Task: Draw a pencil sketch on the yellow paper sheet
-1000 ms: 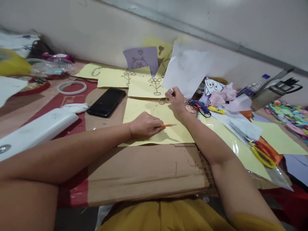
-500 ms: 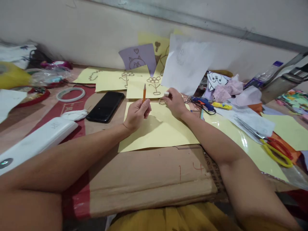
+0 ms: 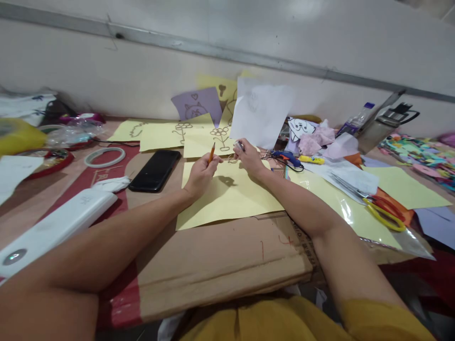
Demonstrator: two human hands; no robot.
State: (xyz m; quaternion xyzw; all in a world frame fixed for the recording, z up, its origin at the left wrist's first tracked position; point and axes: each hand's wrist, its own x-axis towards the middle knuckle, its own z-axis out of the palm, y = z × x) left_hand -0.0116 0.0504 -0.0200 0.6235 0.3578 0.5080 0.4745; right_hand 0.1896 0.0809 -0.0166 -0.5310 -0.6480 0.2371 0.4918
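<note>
My left hand [image 3: 201, 173] is closed round an orange pencil [image 3: 212, 152] that points up and away, held just above a blank pale yellow sheet [image 3: 231, 196] lying on brown cardboard [image 3: 213, 255]. My right hand [image 3: 249, 156] rests at the sheet's far edge, its fingers pinched on a small whitish object [image 3: 239, 144] that I cannot name. Beyond the hands lie yellow sheets with flower drawings [image 3: 216, 137].
A black phone [image 3: 155, 170] lies left of the sheet, with a tape ring [image 3: 104, 157] and a white case [image 3: 53, 227] further left. To the right are a blue glue gun [image 3: 286, 157], yellow-handled scissors [image 3: 384, 215], loose papers and a bottle [image 3: 353, 124].
My left hand lifted the pencil from lying flat on the yellow sheet to pointing upward. The right hand stayed at the sheet's far edge. The camera tilted up.
</note>
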